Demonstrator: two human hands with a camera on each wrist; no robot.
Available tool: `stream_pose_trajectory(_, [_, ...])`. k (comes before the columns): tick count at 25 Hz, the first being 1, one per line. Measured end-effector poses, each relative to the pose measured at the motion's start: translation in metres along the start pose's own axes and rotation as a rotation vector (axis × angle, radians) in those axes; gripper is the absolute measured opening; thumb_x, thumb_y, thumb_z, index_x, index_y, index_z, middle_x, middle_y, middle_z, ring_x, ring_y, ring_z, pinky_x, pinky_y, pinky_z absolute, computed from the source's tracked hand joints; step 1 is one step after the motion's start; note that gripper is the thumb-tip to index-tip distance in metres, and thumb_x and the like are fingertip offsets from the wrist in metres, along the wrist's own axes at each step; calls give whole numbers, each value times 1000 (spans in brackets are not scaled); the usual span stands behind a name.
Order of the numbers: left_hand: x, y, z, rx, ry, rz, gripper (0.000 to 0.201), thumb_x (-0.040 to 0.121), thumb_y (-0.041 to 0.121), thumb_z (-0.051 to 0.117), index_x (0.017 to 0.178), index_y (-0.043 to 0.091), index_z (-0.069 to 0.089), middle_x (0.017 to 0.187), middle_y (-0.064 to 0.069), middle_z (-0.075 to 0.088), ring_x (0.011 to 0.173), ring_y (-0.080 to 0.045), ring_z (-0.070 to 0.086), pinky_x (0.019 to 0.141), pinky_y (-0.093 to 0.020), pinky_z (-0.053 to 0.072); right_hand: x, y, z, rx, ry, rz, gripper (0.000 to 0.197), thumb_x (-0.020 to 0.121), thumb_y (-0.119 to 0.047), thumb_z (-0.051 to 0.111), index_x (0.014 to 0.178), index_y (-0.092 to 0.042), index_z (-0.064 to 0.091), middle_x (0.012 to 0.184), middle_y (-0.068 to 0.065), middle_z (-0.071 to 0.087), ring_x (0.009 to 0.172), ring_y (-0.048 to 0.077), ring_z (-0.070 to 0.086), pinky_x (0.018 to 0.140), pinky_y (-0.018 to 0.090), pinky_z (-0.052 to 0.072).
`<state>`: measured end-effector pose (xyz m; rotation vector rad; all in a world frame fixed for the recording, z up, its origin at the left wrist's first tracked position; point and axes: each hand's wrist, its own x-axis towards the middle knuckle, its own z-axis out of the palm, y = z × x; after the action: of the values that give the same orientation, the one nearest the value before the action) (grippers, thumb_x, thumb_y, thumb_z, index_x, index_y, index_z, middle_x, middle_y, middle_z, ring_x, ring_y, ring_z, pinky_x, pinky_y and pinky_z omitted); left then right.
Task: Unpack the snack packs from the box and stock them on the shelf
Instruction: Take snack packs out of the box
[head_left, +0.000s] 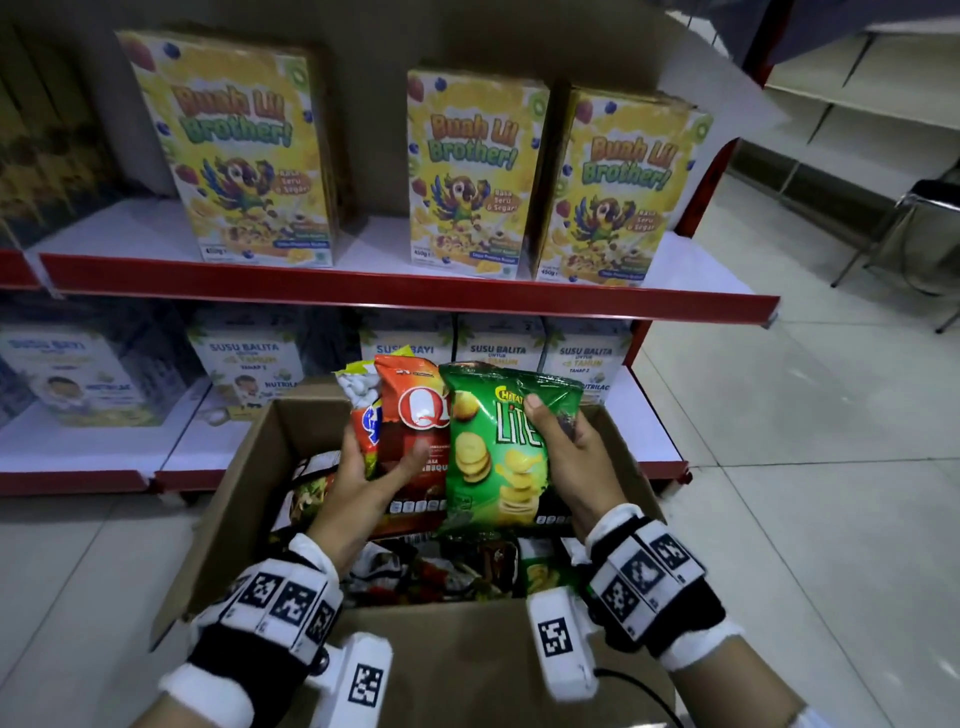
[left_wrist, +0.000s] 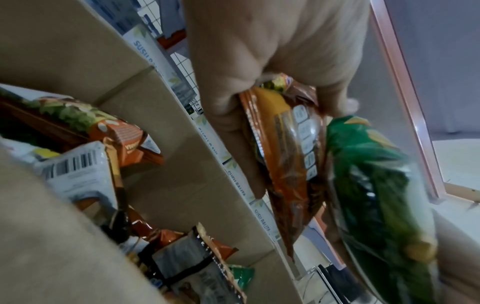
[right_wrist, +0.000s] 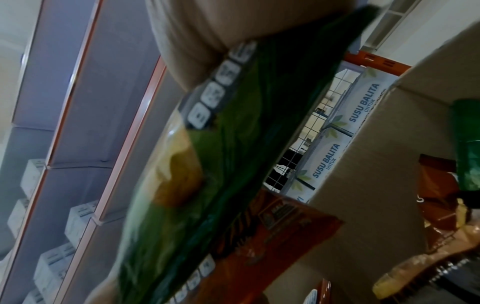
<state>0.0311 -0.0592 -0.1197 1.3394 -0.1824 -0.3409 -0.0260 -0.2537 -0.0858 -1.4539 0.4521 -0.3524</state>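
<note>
An open cardboard box (head_left: 467, 670) stands on the floor before the shelf, with several snack packs (head_left: 441, 571) lying inside. Above it my left hand (head_left: 363, 475) grips a red-orange chips pack (head_left: 415, 447) together with a smaller orange and white pack (head_left: 358, 410). My right hand (head_left: 563, 452) holds a green chips pack (head_left: 493, 457) by its upper right part, thumb on the front. In the left wrist view the fingers (left_wrist: 233, 123) curl round the orange pack (left_wrist: 285, 154), and the green pack (left_wrist: 376, 185) hangs beside it. The green pack (right_wrist: 221, 154) fills the right wrist view.
The red-edged upper shelf (head_left: 405, 286) carries yellow cereal boxes (head_left: 467, 176). White milk boxes (head_left: 498, 353) line the lower shelf (head_left: 78, 478) behind the cardboard box. White tiled floor (head_left: 805, 415) lies to the right, where a metal chair (head_left: 914, 228) stands further back.
</note>
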Motion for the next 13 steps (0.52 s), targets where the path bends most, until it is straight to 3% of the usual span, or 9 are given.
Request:
stream_pose_trajectory(2, [-3, -3, 8, 27, -9, 33, 129, 25, 69, 85, 137, 34, 31, 121, 9, 63, 109, -8, 63, 94, -30, 51, -3, 2, 4, -19, 6, -5, 75, 67, -65, 69, 127, -22, 57, 126, -1, 64, 121, 20, 56, 107, 49, 40])
stream_pose_trajectory(4, [-6, -7, 15, 73, -19, 64, 115, 31, 57, 89, 128, 28, 36, 103, 18, 66, 92, 1, 67, 73, -14, 53, -8, 7, 7, 21, -30, 33, 104, 53, -74, 72, 140, -26, 41, 140, 1, 52, 131, 22, 47, 110, 50, 35])
stream_pose_trajectory(6, [-7, -13, 18, 90, -15, 73, 99, 45, 32, 90, 128, 20, 38, 96, 16, 68, 88, -4, 69, 66, -14, 54, -9, 12, 6, 88, -85, 75, 99, 54, -71, 75, 139, -33, 42, 139, -1, 53, 129, 22, 49, 109, 51, 36])
stream_pose_trajectory(8, [-6, -16, 17, 92, -16, 70, 100, 47, 24, 92, 130, 19, 37, 101, 13, 67, 89, -4, 70, 66, -16, 55, -12, 12, 4, 97, -109, 52, 75, 61, -62, 77, 127, -33, 55, 127, -3, 63, 120, 21, 58, 106, 50, 41])
stream_pose_trajectory(10, [-7, -17, 15, 109, -8, 65, 111, 37, 44, 94, 129, 24, 37, 108, 12, 64, 90, 3, 67, 70, -13, 52, -15, 13, 3, 59, -70, 9, 74, 61, -61, 76, 125, -29, 58, 125, -2, 65, 119, 21, 58, 106, 50, 41])
stream_pose_trajectory(12, [-9, -19, 13, 134, 14, 59, 123, 26, 72, 83, 131, 28, 34, 113, 14, 61, 95, 8, 61, 80, -15, 48, -15, 14, 1, 37, -27, 25, 90, 59, -65, 69, 137, -24, 48, 136, -1, 56, 128, 20, 50, 111, 48, 35])
stream_pose_trajectory(13, [-8, -21, 11, 134, 12, 53, 126, 25, 79, 78, 132, 28, 34, 115, 14, 60, 100, 6, 59, 86, -20, 47, -14, 14, -1, 47, -13, 58, 100, 58, -67, 67, 143, -22, 39, 142, -1, 50, 131, 19, 45, 113, 47, 32])
